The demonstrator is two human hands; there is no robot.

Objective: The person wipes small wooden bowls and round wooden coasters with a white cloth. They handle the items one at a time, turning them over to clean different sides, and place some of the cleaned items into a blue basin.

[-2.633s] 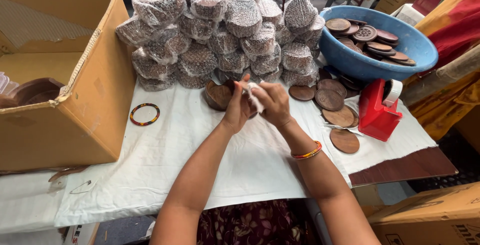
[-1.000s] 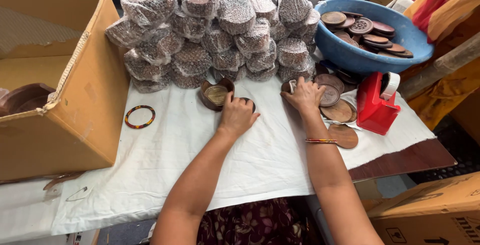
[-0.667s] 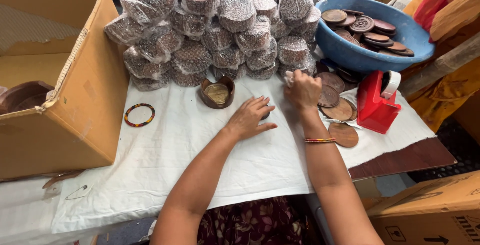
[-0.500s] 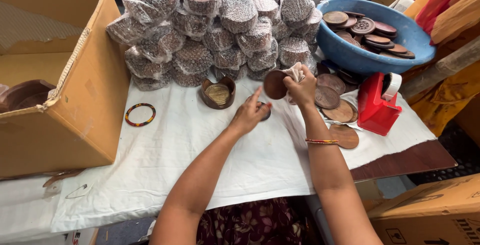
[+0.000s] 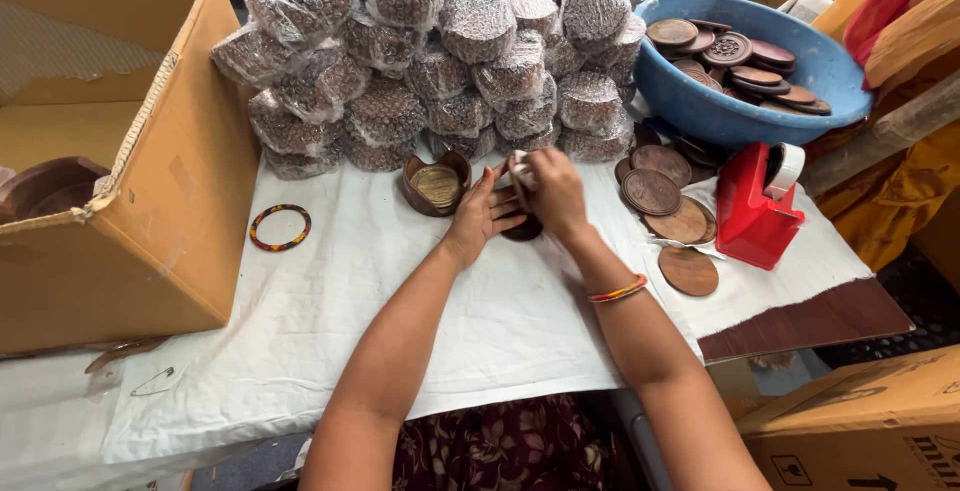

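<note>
A dark wooden disc (image 5: 522,228) is gripped on edge between the two hands above the desk (image 5: 330,321). The right hand (image 5: 553,191) is closed over its top, a scrap of white material pinched in the fingers; the left hand (image 5: 482,217) is held against its side, fingers half spread. Just left, a round holder (image 5: 437,184) of discs is seen. Loose discs (image 5: 668,206) lie to the right beside a red tape dispenser (image 5: 757,204). Behind, wrapped stacks (image 5: 440,61) and a blue basin (image 5: 757,71) are set.
</note>
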